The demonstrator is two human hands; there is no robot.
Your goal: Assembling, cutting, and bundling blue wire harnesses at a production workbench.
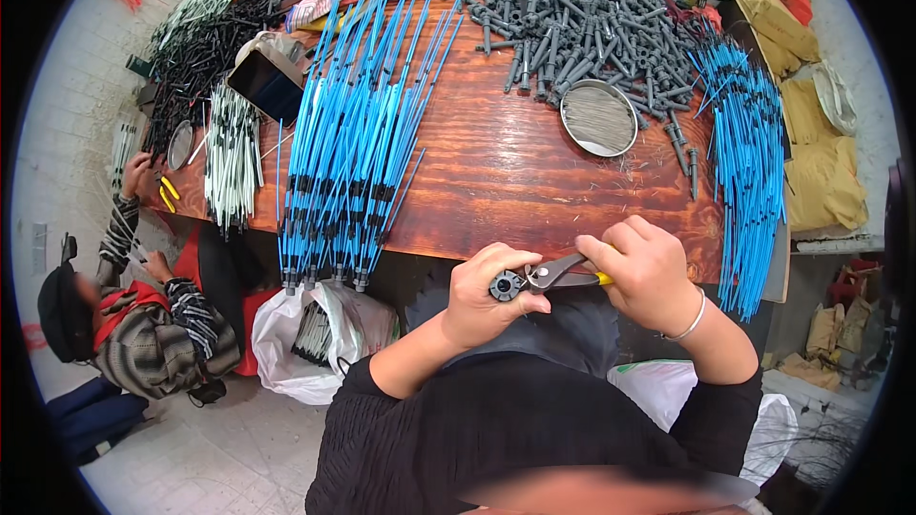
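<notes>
In front of my body, near the table's front edge, my left hand point(472, 298) is closed around a dark grey ribbed plastic fitting point(506, 286). Its round end faces up, with a hole in the middle. My right hand point(654, 275), wearing a bracelet, grips a pair of pliers point(563, 270) by the handles, one tip of which shows yellow. The pliers' head points left and lies right at the fitting, between my left thumb and fingers. Whether the jaws bite on anything is too small to tell.
Grey plastic fittings point(563, 29) are heaped on the wooden table point(487, 172), beside a round tin of thin pins point(598, 118). Bundles of blue rods lie left point(348, 133) and right point(744, 162). A white sack point(286, 348) stands below. At left, a co-worker point(157, 324) sits near yellow-handled pliers point(169, 193).
</notes>
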